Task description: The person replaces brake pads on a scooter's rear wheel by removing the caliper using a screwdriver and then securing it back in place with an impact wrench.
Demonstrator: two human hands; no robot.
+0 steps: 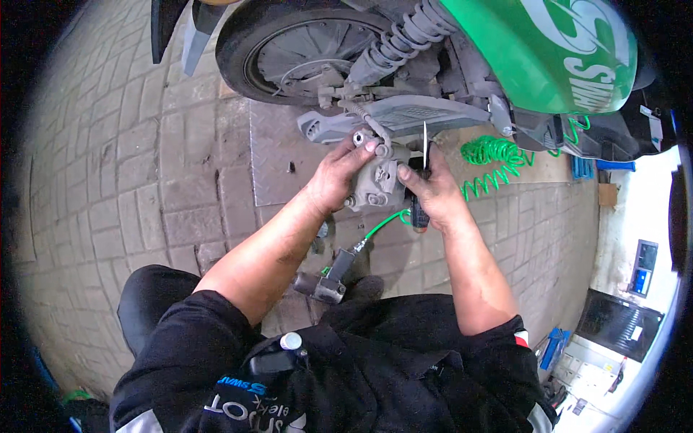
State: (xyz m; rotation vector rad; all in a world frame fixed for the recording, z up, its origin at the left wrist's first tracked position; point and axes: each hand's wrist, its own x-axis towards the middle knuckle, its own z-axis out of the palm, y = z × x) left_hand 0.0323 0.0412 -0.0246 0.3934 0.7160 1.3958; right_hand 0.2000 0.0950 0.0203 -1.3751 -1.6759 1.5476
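Note:
A grey, dusty brake caliper (377,180) is held up in front of me, below the motorcycle's rear end. My left hand (333,177) grips its left side, thumb on top near a hose fitting. A brake hose (369,119) runs from the caliper up toward the wheel hub. In my right hand (440,191) is a knife (426,148) with a thin pointed blade standing upward; its black handle ends in orange below my palm. That hand's thumb lies against the caliper's right side. The fingers of both hands are partly hidden behind the caliper and the knife.
Above are the rear wheel (303,54), a coil shock absorber (404,47) and a green body panel (538,54). A metal plate (271,169) lies on the paving. Near my legs rests an impact wrench (321,285) on a green air hose (382,225). More hose (491,153) coils at right.

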